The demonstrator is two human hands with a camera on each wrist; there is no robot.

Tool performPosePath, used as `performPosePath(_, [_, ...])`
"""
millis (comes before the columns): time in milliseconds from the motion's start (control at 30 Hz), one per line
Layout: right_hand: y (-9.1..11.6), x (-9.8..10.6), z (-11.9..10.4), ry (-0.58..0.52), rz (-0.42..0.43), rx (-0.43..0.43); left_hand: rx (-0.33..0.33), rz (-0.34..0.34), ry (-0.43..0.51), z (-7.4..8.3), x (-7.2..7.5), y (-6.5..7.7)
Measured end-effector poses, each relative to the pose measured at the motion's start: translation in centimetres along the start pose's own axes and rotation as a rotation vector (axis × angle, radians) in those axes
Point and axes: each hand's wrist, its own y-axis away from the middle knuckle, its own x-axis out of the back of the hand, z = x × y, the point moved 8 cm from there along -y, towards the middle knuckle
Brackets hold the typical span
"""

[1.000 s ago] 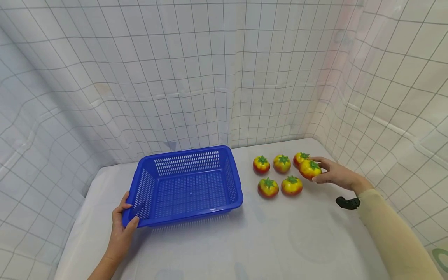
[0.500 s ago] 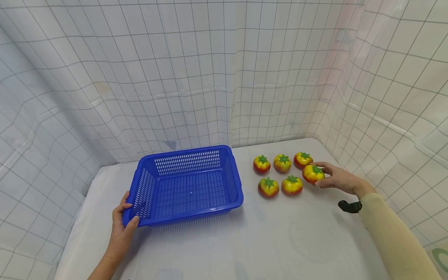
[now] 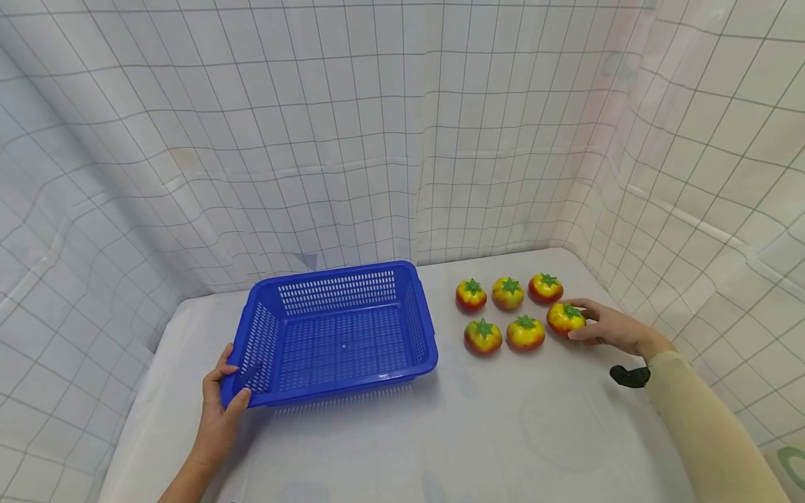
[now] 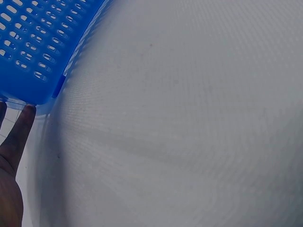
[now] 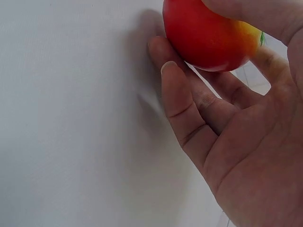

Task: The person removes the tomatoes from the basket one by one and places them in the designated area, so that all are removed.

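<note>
My left hand (image 3: 216, 419) grips the front left corner of a blue plastic basket (image 3: 336, 388), thumb and fingers on its rim. In the left wrist view, part of that hand (image 4: 13, 156) shows below the basket's wall (image 4: 28, 78). At the right, my right hand (image 3: 608, 327) holds a red and yellow tomato (image 3: 563, 320) with a green leafy top, low at the tabletop. The right wrist view shows the thumb and fingers around the tomato (image 5: 208, 40); whether it touches the cloth is hard to tell.
Several similar tomatoes (image 3: 482, 338) stand in two rows between the basket and my right hand. A white cloth (image 3: 465, 433) covers the table. Grid-patterned white sheets (image 3: 352, 140) enclose the back and sides. A black strap end (image 3: 630, 376) hangs by my right wrist.
My right hand has moved slightly right and toward me, lowering its tomato away from the one behind, to the end of the front row. The left hand and basket have stayed put.
</note>
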Motion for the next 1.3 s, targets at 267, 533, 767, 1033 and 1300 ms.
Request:
performPosePath(267, [-0.11,-0.07,0.35,-0.024,0.007,-0.007,0.001,-0.005,0.018,0.14,-0.02,0.08])
performPosePath(533, [-0.24,-0.2,0.59,-0.036,0.014,-0.006,0.003,0.001,0.021,0.09,0.01,0.06])
performPosePath(767, [-0.37,-0.37,0.39,-0.034,0.015,-0.004,0.001,0.001,0.011,0.19,0.01,0.07])
performPosePath(1033, [-0.62,-0.28,0.55,-0.029,0.019,-0.008,0.009,0.0,-0.011,0.2,-0.02,0.07])
performPosePath(1300, [-0.43,-0.39,0.3,-0.033,0.028,-0.001,0.012,-0.003,0.001,0.09,-0.01,0.05])
